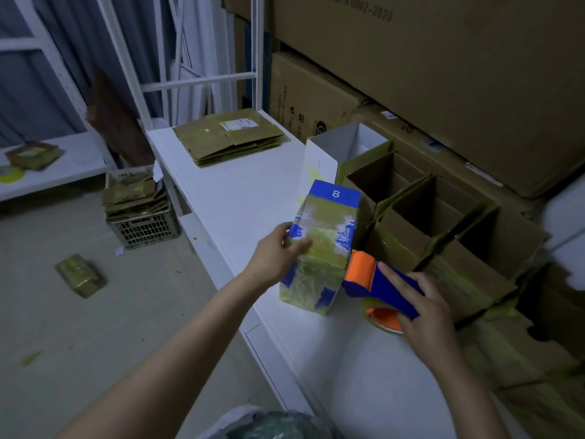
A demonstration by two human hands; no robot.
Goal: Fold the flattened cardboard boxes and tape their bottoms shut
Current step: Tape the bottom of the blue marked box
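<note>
A blue box (pixel 319 248), wrapped in yellowish tape and marked with an 8 on its far end, stands on the white table (pixel 253 191) near the table's front edge. The left hand (pixel 278 251) grips the box's left side, thumb laid across its upper face and fingers curled round the edge. Just right of the box, the right hand (pixel 424 308) is wrapped round the blue handle of a tape dispenser (pixel 376 280), forefinger stretched along its top; the dispenser's orange head touches the box's right edge. Right of the box and close against it stands a row of opened brown boxes (pixel 427 217), with an open white box (pixel 345 147) just behind the blue one. Farther behind the box, at the table's far end, lies a stack of flattened boxes (pixel 228 137). Well to the box's left, on the floor, a crate (pixel 142 229) holds more flattened cardboard.
</note>
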